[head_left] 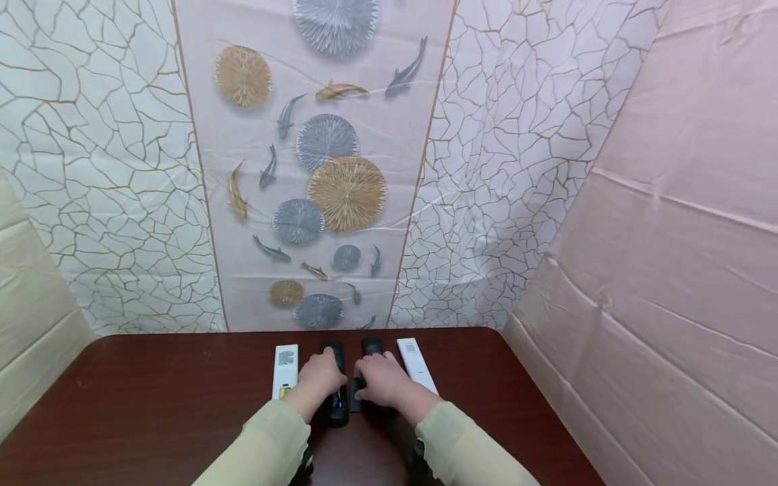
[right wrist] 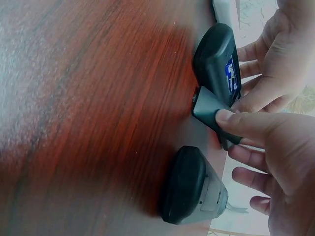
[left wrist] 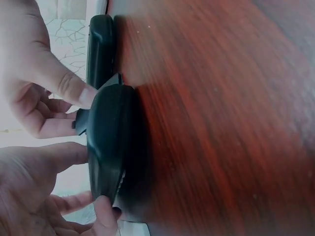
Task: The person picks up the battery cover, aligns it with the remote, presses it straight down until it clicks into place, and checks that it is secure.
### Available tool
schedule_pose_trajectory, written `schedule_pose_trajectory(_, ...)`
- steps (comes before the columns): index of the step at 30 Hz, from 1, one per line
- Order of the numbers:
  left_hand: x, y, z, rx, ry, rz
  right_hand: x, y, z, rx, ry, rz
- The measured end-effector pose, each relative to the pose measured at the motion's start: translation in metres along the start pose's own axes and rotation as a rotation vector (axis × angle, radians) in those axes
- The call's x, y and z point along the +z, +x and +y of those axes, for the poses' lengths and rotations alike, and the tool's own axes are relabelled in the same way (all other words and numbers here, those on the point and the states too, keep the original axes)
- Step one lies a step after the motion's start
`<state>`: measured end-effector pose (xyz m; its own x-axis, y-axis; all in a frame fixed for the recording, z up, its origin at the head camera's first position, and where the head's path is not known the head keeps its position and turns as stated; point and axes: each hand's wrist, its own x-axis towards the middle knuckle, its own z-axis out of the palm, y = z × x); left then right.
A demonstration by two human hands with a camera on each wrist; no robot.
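Note:
My left hand (head_left: 320, 374) grips a black remote control (head_left: 337, 413) lying on the table, its fingers on both sides of the body. In the right wrist view, the remote's back is uncovered, and something blue, like a battery (right wrist: 230, 73), shows in the opening. Between thumb and fingers, my right hand (head_left: 383, 379) pinches a thin black battery cover (right wrist: 209, 109) beside that remote. In the right wrist view the cover slants, one edge close to the remote's side. A second black remote (right wrist: 189, 189) lies on the table below the right hand, partly hidden by it in the head view.
A white remote (head_left: 286, 364) with a yellow-marked label lies left of the left hand. Another white remote (head_left: 417, 364) lies right of the right hand. The dark red wooden table (head_left: 158, 405) ends at a patterned cloth wall (head_left: 328, 270), with a beige cloth side (head_left: 656, 304) at right.

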<state>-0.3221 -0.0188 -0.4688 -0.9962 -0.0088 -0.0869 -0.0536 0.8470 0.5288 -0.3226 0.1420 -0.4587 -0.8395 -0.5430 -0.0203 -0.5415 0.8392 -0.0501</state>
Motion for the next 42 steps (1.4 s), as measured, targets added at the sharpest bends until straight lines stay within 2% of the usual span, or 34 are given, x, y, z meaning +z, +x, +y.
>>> schedule_pose_trajectory(8, 0.0, 0.001, -0.003, 0.006, -0.081, 0.035, -0.001, -0.003, -0.004, 0.083, 0.26, 0.006)
schedule_pose_trajectory(17, 0.005, 0.007, -0.011, 0.009, -0.157, 0.077, 0.0, -0.007, -0.008, 0.156, 0.558, 0.063)
schedule_pose_trajectory(22, 0.007, 0.008, -0.014, -0.024, -0.273, 0.072, -0.002, -0.009, -0.01, 0.197, 0.729, 0.105)
schedule_pose_trajectory(27, 0.011, 0.011, -0.016, -0.068, -0.406, 0.055, -0.005, -0.012, -0.012, 0.223, 0.819, 0.149)
schedule_pose_trajectory(31, 0.011, 0.012, -0.017, -0.087, -0.476, 0.038, -0.006, -0.013, -0.011, 0.242, 0.884, 0.161)
schedule_pose_trajectory(37, 0.012, 0.013, -0.019, -0.053, -0.573, 0.043, -0.007, -0.014, -0.007, 0.254, 0.983, 0.162)
schedule_pose_trajectory(42, 0.01, 0.014, -0.02, -0.019, -0.757, 0.038, -0.012, -0.017, -0.004, 0.262, 1.102, 0.186)
